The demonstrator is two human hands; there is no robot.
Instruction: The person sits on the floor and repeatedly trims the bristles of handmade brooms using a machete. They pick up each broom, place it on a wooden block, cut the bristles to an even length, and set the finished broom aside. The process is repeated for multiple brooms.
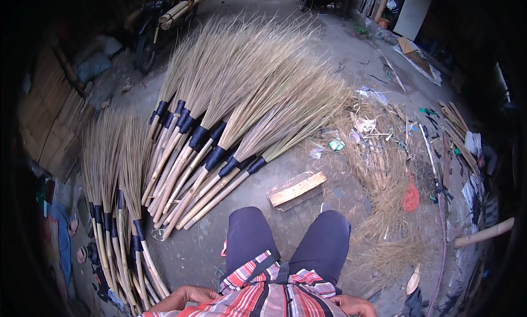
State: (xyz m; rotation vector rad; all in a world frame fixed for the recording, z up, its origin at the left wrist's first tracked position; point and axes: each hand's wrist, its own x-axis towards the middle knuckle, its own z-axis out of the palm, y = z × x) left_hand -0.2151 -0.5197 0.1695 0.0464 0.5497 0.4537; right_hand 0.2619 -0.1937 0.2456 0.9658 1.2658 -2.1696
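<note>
My left hand (pixel 196 294) rests against my side at the red striped shirt (pixel 258 300), its fingers mostly hidden by the cloth. On the other side my right hand (pixel 352 305) lies at the shirt's edge, and its fingers are also out of sight. Nothing shows in either hand. Closest to my left hand are several brooms (pixel 118 234) with bamboo handles, standing bristles up. A large fan of grass brooms (pixel 241 97) with black-bound necks lies on the ground ahead. In front of my knees sits a wooden block (pixel 297 190).
Loose straw (pixel 379 191) and scraps cover the ground at the right, with a red tangle of string (pixel 410 197) among them. A bamboo pole (pixel 483 232) juts in at far right. A motorcycle (pixel 148 37) stands at the back left, near woven bamboo panels (pixel 46 108).
</note>
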